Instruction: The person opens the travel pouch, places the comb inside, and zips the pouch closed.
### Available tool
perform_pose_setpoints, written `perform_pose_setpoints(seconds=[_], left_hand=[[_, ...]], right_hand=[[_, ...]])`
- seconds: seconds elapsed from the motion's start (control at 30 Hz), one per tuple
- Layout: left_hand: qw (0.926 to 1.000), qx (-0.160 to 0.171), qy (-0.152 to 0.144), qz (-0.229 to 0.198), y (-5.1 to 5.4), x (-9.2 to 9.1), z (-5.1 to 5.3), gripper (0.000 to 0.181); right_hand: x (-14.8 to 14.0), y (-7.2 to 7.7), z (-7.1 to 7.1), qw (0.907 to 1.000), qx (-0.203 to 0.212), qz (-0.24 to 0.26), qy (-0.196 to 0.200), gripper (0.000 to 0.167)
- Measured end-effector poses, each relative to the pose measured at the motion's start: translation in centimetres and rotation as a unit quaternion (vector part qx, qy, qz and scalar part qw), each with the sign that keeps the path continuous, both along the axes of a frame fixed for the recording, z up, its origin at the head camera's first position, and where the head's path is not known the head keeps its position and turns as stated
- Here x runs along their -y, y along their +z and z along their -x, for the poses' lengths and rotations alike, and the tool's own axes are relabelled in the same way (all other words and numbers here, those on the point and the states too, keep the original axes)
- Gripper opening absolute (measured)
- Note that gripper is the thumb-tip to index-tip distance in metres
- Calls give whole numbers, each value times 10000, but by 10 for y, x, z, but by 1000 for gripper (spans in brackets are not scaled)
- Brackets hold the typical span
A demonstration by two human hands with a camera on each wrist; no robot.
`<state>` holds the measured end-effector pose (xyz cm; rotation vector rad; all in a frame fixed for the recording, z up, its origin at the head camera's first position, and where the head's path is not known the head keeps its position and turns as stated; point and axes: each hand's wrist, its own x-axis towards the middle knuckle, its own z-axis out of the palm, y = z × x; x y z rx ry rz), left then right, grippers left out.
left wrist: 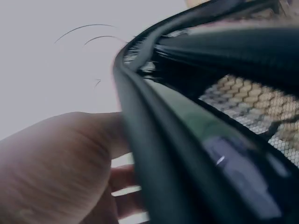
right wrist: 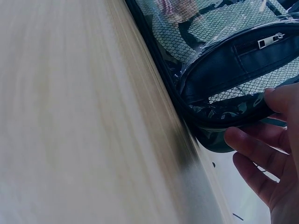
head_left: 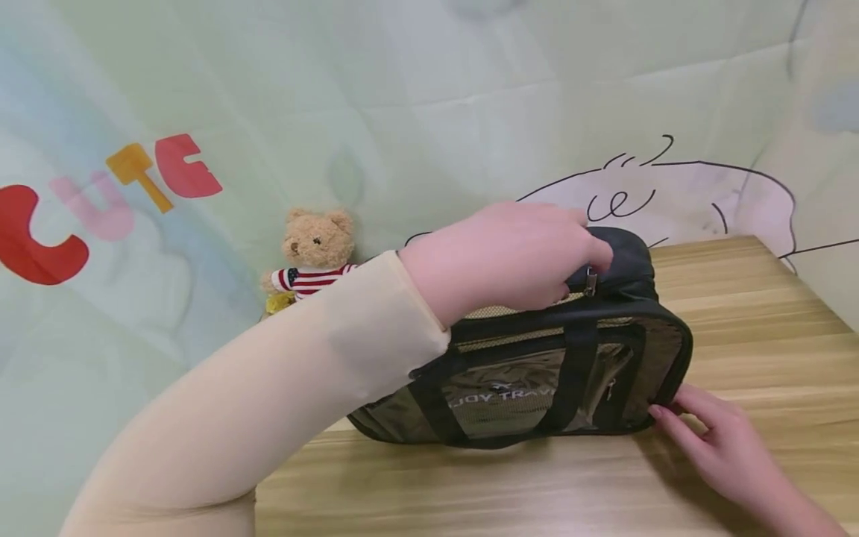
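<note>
A black bag with clear panels and mesh (head_left: 510,388) stands on the wooden table. My left hand (head_left: 510,257) reaches across its top from the left, with curled fingers at the upper edge beside a metal zipper pull (head_left: 590,282). In the left wrist view, this hand (left wrist: 60,163) is partly behind the bag's black edge (left wrist: 154,140), which hides the fingertips. My right hand (head_left: 728,444) pinches the bag's lower right corner. The right wrist view shows the thumb of that hand (right wrist: 275,140) on the dark trim (right wrist: 224,122) and the other fingers beneath it.
A brown teddy bear (head_left: 318,240) in a striped top sits behind the bag at the left, with a small yellow item (head_left: 279,301) beside it. Behind the wooden table (head_left: 772,335) hangs a pale printed cloth (head_left: 429,112) with coloured letters.
</note>
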<state>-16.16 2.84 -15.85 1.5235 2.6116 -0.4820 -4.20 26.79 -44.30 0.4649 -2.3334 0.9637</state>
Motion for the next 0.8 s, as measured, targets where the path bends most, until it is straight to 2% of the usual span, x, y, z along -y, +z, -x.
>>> perform_pose_setpoints(seconds=[0.13,0.23,0.3,0.47,0.57,0.7,0.8], left_hand=[[9995,-32,-325,54,-2,-11,4,39],[9983,-197,-541,67,-6,-14,7,30],[9982,-270,-532,53,-8,-13,9,23],[9970,-515,-570,25,-15,-11,13,15],[9957,-626,-678,3,-19,-10,14,14],[9947,-695,-760,-31,-22,-9,15,18],[9940,-808,-734,-69,-21,-7,15,22]], right_hand=[[2,1,1,10000,-33,-8,14,48],[2,1,1,10000,-63,9,21,46],[1,1,2,10000,-85,17,41,38],[1,1,3,9999,-95,30,73,38],[1,0,3,10000,-62,43,42,48],[1,-3,1,10000,-10,85,-6,47],[1,-5,1,10000,-24,70,-28,45]])
